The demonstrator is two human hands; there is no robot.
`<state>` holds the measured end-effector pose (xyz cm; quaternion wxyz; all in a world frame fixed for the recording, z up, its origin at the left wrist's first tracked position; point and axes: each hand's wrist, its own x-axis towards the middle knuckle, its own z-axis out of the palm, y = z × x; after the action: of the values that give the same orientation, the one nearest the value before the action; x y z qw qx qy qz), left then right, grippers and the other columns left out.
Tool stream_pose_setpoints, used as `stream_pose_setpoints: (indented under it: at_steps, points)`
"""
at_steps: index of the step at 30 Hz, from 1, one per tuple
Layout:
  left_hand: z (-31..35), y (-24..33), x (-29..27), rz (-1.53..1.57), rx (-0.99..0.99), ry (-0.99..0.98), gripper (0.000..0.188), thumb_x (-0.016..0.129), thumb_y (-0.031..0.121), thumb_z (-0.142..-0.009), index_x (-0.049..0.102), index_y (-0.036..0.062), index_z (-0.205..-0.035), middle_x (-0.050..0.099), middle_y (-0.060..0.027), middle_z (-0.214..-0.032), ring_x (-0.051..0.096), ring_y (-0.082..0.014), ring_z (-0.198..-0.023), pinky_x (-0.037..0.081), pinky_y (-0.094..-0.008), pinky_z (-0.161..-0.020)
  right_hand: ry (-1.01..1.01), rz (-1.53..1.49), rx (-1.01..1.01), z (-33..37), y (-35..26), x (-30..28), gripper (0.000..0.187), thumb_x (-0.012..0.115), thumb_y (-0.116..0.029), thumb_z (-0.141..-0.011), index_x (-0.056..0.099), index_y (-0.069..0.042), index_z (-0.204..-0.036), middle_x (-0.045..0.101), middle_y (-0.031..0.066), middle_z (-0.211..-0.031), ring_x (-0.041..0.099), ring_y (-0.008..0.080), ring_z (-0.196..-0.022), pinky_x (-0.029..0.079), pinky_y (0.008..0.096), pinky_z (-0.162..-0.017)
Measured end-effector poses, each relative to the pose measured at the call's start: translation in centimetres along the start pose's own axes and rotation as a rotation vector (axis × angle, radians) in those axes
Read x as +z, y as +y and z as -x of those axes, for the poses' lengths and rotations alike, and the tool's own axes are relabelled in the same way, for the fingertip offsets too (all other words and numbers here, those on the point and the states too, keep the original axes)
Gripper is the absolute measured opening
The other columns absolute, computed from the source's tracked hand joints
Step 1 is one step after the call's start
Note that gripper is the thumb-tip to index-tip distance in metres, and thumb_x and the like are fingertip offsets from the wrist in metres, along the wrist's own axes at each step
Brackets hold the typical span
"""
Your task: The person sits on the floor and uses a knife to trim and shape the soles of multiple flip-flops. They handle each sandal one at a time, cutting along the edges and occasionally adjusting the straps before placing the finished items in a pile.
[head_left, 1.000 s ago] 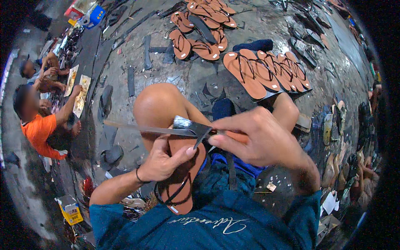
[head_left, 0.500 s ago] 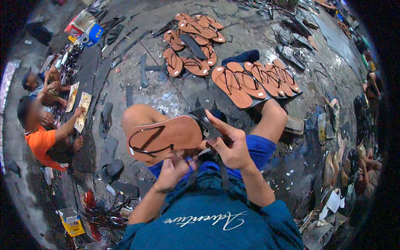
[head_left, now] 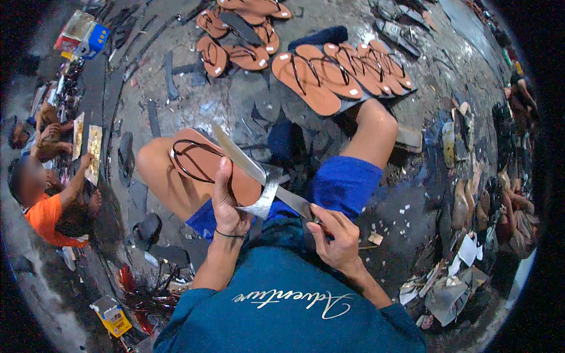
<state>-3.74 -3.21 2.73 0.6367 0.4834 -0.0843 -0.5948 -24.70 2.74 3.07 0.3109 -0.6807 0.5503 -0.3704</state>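
My left hand [head_left: 226, 206] grips a brown flip-flop [head_left: 203, 159] with dark straps near its heel, thumb laid on the footbed. The flip-flop lies over my left thigh. My right hand [head_left: 336, 238] is closed on the handle end of a long knife [head_left: 294, 200]. Its blade slants up and left, lying along the edge of the flip-flop. A shiny silvery curved strip [head_left: 266, 194] shows at the heel, crossing the blade; I cannot tell whether it is attached to the sole.
Finished-looking brown flip-flops [head_left: 338, 73] lie in a row beyond my right knee, with a loose pile [head_left: 241, 50] farther left. Dark rubber scraps litter the floor. On the left, a person in an orange shirt [head_left: 56, 217] handles pale strips [head_left: 94, 150]. A yellow box [head_left: 112, 316] stands at lower left.
The flip-flop has turned, its heel now toward lower right. My left hand has taken hold of it near the heel. My right hand has moved down and right, with the knife blade now plainly visible.
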Motion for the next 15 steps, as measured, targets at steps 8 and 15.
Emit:
stream_pose_setpoints:
  at_steps: [8, 15]
  points:
    - [1.6, -2.2, -6.7, -0.121, -0.071, 0.014, 0.034, 0.055, 0.031, -0.095, 0.061, 0.0019, -0.113, 0.067, -0.0083, -0.103, 0.064, -0.0223, -0.096, 0.051, -0.0346, -0.088, -0.241, -0.163, 0.103, -2.8, -2.0, 2.4, 0.029, 0.069, -0.019, -0.086, 0.066, -0.007, -0.112, 0.065, 0.0141, -0.076, 0.065, 0.0284, -0.064, 0.052, 0.0358, -0.057]
    - [-3.4, 1.9, 1.3, -0.366, 0.069, 0.031, 0.054, 0.065, 0.030, -0.091, 0.045, 0.0012, -0.132, 0.058, -0.0067, -0.120, 0.058, -0.0176, -0.108, 0.049, -0.0329, -0.091, -0.043, -0.566, 0.382, -6.9, 1.4, 4.3, 0.030, 0.056, -0.021, -0.097, 0.061, -0.001, -0.119, 0.069, 0.0085, -0.091, 0.061, 0.0104, -0.071, 0.050, 0.0257, -0.064]
